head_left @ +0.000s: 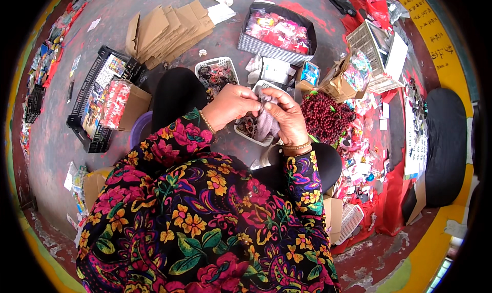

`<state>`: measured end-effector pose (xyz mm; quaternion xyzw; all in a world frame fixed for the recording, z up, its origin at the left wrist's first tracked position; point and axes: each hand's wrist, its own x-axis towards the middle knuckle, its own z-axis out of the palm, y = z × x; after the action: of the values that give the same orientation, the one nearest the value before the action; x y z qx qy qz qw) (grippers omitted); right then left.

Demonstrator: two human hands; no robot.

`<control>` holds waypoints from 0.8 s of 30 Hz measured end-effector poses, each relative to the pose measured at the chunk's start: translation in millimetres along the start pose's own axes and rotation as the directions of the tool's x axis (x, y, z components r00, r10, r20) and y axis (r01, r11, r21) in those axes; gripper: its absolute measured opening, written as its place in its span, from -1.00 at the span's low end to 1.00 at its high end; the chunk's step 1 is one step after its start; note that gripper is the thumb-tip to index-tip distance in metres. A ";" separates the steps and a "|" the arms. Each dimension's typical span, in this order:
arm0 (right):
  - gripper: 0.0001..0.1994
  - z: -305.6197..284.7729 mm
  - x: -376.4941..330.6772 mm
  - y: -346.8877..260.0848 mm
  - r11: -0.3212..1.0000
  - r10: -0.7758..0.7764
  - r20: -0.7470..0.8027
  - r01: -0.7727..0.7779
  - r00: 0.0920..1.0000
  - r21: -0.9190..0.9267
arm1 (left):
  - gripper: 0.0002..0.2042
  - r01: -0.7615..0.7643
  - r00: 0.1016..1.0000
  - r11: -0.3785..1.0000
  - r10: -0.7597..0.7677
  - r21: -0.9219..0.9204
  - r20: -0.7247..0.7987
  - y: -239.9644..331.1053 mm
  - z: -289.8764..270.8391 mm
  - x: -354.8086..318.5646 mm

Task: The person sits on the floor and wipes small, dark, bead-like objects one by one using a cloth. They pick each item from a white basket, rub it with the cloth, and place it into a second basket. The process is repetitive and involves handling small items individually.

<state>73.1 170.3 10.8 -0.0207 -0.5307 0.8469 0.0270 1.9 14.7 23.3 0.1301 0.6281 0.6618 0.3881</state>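
Both hands pinch mauve fabric over a trinket-filled white basket.

Two hands show, the left hand and the right hand, and together they pinch one mauve fabric piece. Three small white baskets sit on the floor: one far, one under the hands, one near on the right. One black crate lies left, one grey basket far, one heap of dark red beads right, and one stack of flattened cardboard far left.
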 end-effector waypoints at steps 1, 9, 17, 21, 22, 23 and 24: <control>-0.85 -1.3 -0.6 0.5 1.000 -0.008 -0.008 0.008 1.000 -0.007 | -0.90 0.010 1.000 1.000 -0.010 -0.015 0.007 0.3 0.4 -0.4; -0.89 -13.2 2.1 14.2 0.986 -0.098 -0.117 0.112 0.988 0.121 | -0.88 -0.006 0.992 0.976 0.032 -0.217 0.118 2.3 6.5 -2.8; -0.86 -17.2 3.4 11.5 0.915 -0.058 -0.126 0.104 0.990 0.389 | -0.86 -0.014 0.972 0.944 0.091 -0.331 0.218 -1.0 -0.5 -0.9; -0.82 -20.6 3.7 5.1 0.874 -0.070 -0.204 0.158 0.976 0.460 | -0.86 -0.040 0.970 0.822 0.168 -0.568 0.175 -6.9 -11.0 2.6; -0.81 -22.9 3.9 5.1 0.875 -0.064 -0.208 0.155 0.976 0.459 | -0.86 -0.037 0.973 0.762 0.176 -0.646 0.152 -5.2 -11.4 1.6; -0.81 -25.2 4.0 5.2 0.875 -0.059 -0.211 0.152 0.976 0.459 | -0.86 -0.019 0.970 0.752 0.172 -0.659 0.169 -4.9 -13.5 1.1; -0.79 -26.9 2.7 4.9 0.869 -0.012 -0.202 0.110 0.979 0.483 | -0.86 0.000 0.968 0.742 0.168 -0.671 0.186 -4.3 -16.5 0.6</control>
<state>72.0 192.5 -5.4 -0.0780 -0.2930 0.9466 0.1092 -7.9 2.7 16.2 0.0887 0.2938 0.8388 0.4497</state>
